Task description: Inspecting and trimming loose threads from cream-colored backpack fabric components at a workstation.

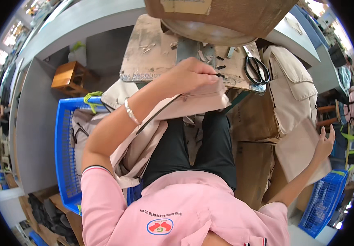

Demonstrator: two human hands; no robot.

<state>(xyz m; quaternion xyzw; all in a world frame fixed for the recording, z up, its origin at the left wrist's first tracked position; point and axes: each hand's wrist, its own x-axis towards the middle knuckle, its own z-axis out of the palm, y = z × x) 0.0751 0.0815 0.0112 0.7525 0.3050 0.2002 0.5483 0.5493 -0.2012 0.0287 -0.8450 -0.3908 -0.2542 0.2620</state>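
The left hand [193, 76] holds beige fabric [195, 103] at the front edge of the worktop [138, 62]. The right hand [324, 146] is spread beside a beige panel [300, 151]. Scissors [249, 57] lie at the worktop's right side. A blue basket [64, 143] stands at left.

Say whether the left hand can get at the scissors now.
Probably yes: the scissors lie uncovered on the table, right of the left hand, with only small scraps between. It seems to pinch cloth, though, and might need to let go first.
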